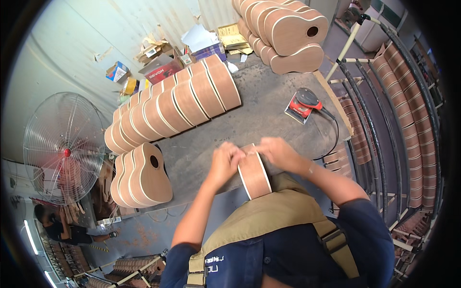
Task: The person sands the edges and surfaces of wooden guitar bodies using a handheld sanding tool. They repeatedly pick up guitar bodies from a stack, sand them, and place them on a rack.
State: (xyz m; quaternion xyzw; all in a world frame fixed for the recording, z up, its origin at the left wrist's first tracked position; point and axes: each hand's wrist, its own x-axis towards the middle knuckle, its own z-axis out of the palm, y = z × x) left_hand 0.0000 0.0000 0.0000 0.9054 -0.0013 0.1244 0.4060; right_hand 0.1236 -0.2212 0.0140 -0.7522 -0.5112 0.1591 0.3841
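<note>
A small guitar body [255, 177], wood brown with white binding along both edges, stands on its side between my arms, its near end against my apron [259, 213]. My left hand [224, 163] is closed at its upper left edge, fingers curled round the rim. On the opposite side my right hand [281, 153] is curled, with its thumb and forefinger pressed together at the upper right edge. Whatever lies between those fingertips is too small to make out. The body's sound hole does not show.
Guitar bodies stand in a long row [177, 98], a short row [141, 177] and a stack [297, 31] on the dark workbench [211, 149]. A red and black sander [305, 103] trails its cord rightward. Boxes [161, 67] line the wall; a fan [67, 151] and racks [384, 120] flank the bench.
</note>
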